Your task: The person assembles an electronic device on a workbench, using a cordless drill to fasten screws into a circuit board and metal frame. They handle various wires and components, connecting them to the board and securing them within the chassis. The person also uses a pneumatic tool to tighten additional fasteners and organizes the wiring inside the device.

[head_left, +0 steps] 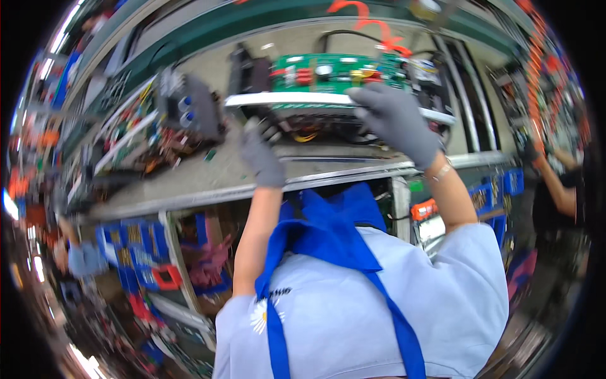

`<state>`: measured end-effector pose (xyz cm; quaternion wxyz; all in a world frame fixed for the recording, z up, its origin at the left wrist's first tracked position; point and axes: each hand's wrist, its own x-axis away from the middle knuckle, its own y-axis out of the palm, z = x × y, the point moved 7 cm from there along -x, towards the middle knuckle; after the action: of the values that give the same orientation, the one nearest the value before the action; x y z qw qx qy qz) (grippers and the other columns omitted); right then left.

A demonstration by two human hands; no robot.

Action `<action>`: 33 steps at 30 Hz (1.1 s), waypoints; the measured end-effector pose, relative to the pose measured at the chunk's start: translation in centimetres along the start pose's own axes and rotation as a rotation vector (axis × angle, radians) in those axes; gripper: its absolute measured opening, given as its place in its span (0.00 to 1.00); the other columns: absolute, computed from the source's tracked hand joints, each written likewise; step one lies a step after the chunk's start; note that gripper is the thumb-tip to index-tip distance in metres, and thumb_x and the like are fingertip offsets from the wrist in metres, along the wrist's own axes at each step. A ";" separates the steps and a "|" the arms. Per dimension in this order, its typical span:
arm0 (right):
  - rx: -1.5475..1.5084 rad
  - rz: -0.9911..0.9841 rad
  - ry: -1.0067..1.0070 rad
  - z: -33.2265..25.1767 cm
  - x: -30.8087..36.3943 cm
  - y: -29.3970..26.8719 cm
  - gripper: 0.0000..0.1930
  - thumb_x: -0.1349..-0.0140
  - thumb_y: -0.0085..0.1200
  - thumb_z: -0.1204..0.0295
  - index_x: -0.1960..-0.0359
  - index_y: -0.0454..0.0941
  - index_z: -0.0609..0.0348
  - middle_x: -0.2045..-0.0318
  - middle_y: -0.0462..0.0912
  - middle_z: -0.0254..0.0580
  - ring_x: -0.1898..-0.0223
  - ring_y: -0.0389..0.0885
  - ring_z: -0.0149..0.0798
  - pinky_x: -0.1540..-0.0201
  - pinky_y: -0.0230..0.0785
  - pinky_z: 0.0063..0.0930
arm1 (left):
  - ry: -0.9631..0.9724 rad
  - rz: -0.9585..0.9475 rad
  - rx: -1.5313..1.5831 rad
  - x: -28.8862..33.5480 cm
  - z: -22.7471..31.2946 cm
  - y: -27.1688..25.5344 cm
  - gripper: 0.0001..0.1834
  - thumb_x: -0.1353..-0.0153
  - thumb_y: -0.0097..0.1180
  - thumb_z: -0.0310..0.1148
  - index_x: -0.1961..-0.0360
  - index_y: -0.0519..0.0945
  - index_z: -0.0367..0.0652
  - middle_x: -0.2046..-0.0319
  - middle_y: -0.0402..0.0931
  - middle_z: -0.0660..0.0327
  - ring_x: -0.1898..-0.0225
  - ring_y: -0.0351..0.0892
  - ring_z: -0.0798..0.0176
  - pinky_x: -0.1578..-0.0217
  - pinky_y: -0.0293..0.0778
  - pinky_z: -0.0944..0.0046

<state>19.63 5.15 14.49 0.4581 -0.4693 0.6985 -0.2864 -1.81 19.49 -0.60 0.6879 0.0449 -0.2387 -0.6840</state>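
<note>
One gloved right hand (pixel 398 120) grips the white bar (pixel 290 99) along the green circuit board (pixel 344 71) over the surface (pixel 221 179); whether the left hand (pixel 262 158), below, grips is unclear; board seemingly fitted, still uncovered.

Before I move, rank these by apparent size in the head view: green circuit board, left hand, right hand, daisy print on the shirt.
Largest to smallest:
1. Green circuit board
2. Right hand
3. Left hand
4. Daisy print

The left hand is slightly blurred, but clearly looks smaller than the right.
</note>
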 end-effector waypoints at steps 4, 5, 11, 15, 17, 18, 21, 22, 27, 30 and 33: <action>0.066 0.049 0.008 0.5 0.5 0.7 0.13 0.43 0.57 0.70 0.55 0.81 0.50 0.68 0.79 0.39 0.68 0.81 0.47 0.66 0.73 0.38 | -0.161 -0.275 0.300 -1.5 -4.3 -6.3 0.09 0.33 0.51 0.41 0.65 0.73 0.48 0.71 0.71 0.65 0.72 0.65 0.72 0.72 0.63 0.70; 0.059 0.088 0.022 0.8 0.7 0.6 0.12 0.43 0.57 0.70 0.56 0.81 0.50 0.69 0.79 0.38 0.68 0.81 0.46 0.67 0.73 0.38 | -0.186 -0.084 0.171 -0.5 -4.4 -6.7 0.10 0.32 0.51 0.43 0.65 0.73 0.49 0.69 0.72 0.65 0.70 0.67 0.71 0.69 0.64 0.69; 0.216 0.098 -0.006 0.6 0.6 0.1 0.12 0.44 0.58 0.69 0.57 0.83 0.44 0.69 0.81 0.30 0.63 0.80 0.37 0.52 0.69 0.38 | -0.165 -0.013 0.016 1.6 -3.1 -9.8 0.24 0.33 0.53 0.48 0.44 0.71 0.44 0.59 0.73 0.59 0.61 0.72 0.66 0.61 0.70 0.66; 0.248 0.103 -0.033 2.1 0.3 1.0 0.12 0.44 0.59 0.67 0.57 0.84 0.40 0.67 0.82 0.27 0.58 0.78 0.32 0.37 0.55 0.42 | -0.161 0.017 -0.038 2.5 -2.3 -11.0 0.25 0.33 0.53 0.47 0.42 0.70 0.43 0.57 0.73 0.59 0.61 0.72 0.67 0.60 0.72 0.66; 0.225 0.145 -0.042 2.3 0.1 1.4 0.11 0.44 0.59 0.67 0.59 0.85 0.38 0.68 0.82 0.27 0.57 0.78 0.33 0.37 0.55 0.43 | -0.164 0.027 -0.049 2.3 -2.3 -12.2 0.24 0.32 0.52 0.46 0.42 0.70 0.43 0.57 0.74 0.58 0.61 0.73 0.66 0.60 0.73 0.66; 0.217 0.167 -0.041 2.4 0.1 1.4 0.10 0.44 0.59 0.66 0.61 0.85 0.37 0.68 0.83 0.27 0.56 0.78 0.34 0.37 0.54 0.44 | -0.167 0.017 -0.027 1.9 -2.5 -12.4 0.24 0.32 0.52 0.46 0.42 0.70 0.43 0.57 0.74 0.58 0.61 0.73 0.66 0.60 0.73 0.65; 0.204 0.209 -0.015 2.4 0.7 0.8 0.10 0.44 0.58 0.66 0.61 0.85 0.37 0.69 0.82 0.27 0.57 0.78 0.34 0.38 0.55 0.44 | -0.186 0.010 0.005 1.2 -3.3 -13.2 0.23 0.32 0.52 0.45 0.42 0.70 0.42 0.58 0.75 0.57 0.62 0.75 0.66 0.63 0.74 0.65; 0.199 0.210 -0.009 2.6 0.8 0.8 0.10 0.44 0.58 0.67 0.61 0.85 0.37 0.69 0.82 0.27 0.57 0.78 0.34 0.38 0.55 0.43 | -0.202 0.024 -0.007 1.1 -3.8 -13.6 0.23 0.32 0.53 0.44 0.42 0.70 0.42 0.59 0.76 0.57 0.63 0.75 0.66 0.64 0.74 0.65; 0.135 0.215 -0.056 1.9 -0.1 1.2 0.11 0.45 0.58 0.67 0.60 0.85 0.39 0.69 0.82 0.28 0.56 0.78 0.33 0.39 0.55 0.42 | -0.185 0.123 0.018 2.7 -3.3 -17.3 0.22 0.32 0.53 0.43 0.44 0.71 0.42 0.58 0.76 0.56 0.63 0.76 0.65 0.66 0.76 0.66; 0.162 0.209 -0.073 1.6 -0.1 1.2 0.14 0.46 0.58 0.67 0.56 0.83 0.42 0.67 0.82 0.32 0.56 0.77 0.36 0.40 0.54 0.41 | -0.229 0.102 0.056 2.9 -3.7 -18.8 0.23 0.33 0.54 0.42 0.43 0.71 0.40 0.59 0.76 0.57 0.62 0.75 0.64 0.64 0.74 0.66; 0.209 0.168 -0.065 1.6 0.0 0.5 0.18 0.46 0.59 0.65 0.52 0.81 0.44 0.64 0.82 0.34 0.55 0.76 0.39 0.39 0.54 0.42 | -0.207 0.104 -0.001 3.9 -3.9 -18.8 0.22 0.33 0.54 0.42 0.44 0.72 0.40 0.59 0.77 0.57 0.63 0.76 0.64 0.63 0.73 0.64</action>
<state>20.90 5.36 13.39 0.5494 -0.3680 0.6863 -0.3029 -17.81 13.55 -10.29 0.6940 -0.0388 -0.3101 -0.6486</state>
